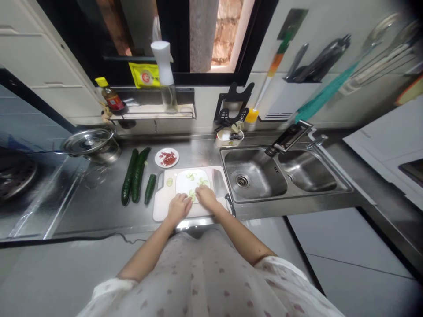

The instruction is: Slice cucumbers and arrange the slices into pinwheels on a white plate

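Observation:
A white square plate (182, 178) lies on a pale cutting board (160, 210). Thin cucumber slices (191, 176) sit on the plate in small fanned clusters. My left hand (179, 208) is closed at the plate's near edge, its fingertips at a cucumber slice in the nearest cluster. From the right, my right hand (206, 198) reaches over the plate, fingers curled and pinched by the same cluster; they partly hide what they hold. A few loose slices (169, 182) rest on the board's left side. The kitchen knife (219, 182) lies along its right side, black handle toward me.
Two whole cucumbers (135, 176) and a cut piece (150, 189) lie left of the board. Behind it stands a small plate of chopped red bits (167, 157). A double sink (254, 176) is to the right; a lidded steel pot (90, 145) stands at the left.

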`<state>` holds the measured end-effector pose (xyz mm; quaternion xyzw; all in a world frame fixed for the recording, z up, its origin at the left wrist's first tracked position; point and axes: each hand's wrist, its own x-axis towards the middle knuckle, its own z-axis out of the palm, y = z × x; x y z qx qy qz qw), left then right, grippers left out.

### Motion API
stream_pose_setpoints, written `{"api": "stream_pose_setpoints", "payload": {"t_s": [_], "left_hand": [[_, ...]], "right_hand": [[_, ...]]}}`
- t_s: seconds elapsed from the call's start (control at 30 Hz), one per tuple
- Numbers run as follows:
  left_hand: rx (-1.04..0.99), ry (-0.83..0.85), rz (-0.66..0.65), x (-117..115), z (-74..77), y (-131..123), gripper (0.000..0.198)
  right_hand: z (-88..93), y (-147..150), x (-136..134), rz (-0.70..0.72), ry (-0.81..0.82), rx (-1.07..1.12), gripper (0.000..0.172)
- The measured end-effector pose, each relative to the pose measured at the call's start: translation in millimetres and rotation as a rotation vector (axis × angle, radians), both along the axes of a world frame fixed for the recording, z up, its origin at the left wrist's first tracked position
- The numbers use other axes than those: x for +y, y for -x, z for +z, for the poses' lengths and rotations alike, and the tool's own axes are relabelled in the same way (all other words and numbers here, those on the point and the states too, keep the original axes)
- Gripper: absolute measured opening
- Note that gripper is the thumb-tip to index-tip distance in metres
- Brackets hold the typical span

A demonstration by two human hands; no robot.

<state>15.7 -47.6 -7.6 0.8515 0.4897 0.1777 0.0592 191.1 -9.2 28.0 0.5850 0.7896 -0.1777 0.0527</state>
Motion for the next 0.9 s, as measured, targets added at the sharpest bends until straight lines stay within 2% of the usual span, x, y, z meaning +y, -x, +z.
{"api": "stream_pose_setpoints", "payload": {"t_s": [0.4, 0.6, 0.9], "left_hand": [[0.008, 0.000, 0.044, -0.2, -3.3, -2.9, 0.031], [0.042, 0.027, 0.043, 2.2, 0.0, -3.5, 0.032], [-0.014, 0.069, 0.012, 3.5, -1.3, -1.9, 0.031]], "right_hand": [[2.9, 0.0, -2.6, -0.023, 0.016, 0.029, 0.024], [3.3, -0.2, -4.4, -0.038, 0.020, 0.047, 0.022], [3.3, 0.9, -5.8, -0.044, 0.020, 0.042, 0.023]]}}
